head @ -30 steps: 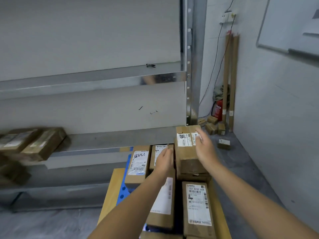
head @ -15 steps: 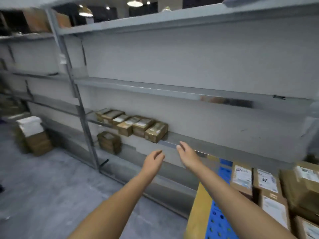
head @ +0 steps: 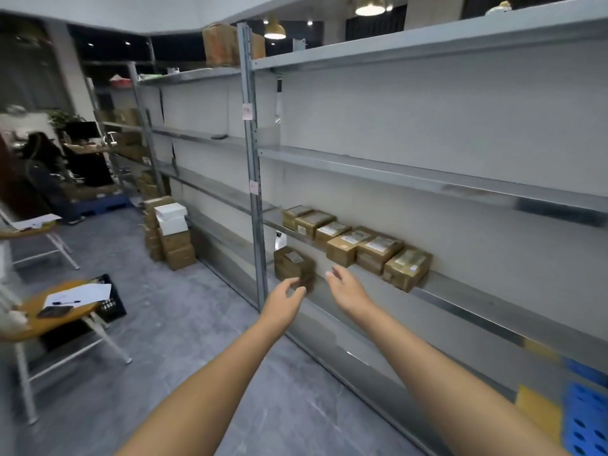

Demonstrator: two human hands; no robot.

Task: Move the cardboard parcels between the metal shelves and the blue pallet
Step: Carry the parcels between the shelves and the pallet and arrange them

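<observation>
Reaching both hands, left (head: 285,302) and right (head: 349,291), empty and spread apart, toward the metal shelves (head: 460,291). Heading for the parcel row (head: 358,243) just above and right of the right hand, long axis running along the shelf edge. Right hand sitting nearer; blue pallet (head: 587,419) lying far right of the row.

Six cardboard parcels (head: 357,244) in a row on the lower metal shelf (head: 460,301), right of centre. One more parcel (head: 292,266) a level below, left of them. Two bare hands: left hand (head: 285,304), right hand (head: 345,288). Two round worktops (head: 49,319) far left. One blue pallet (head: 585,419) near right.
</observation>
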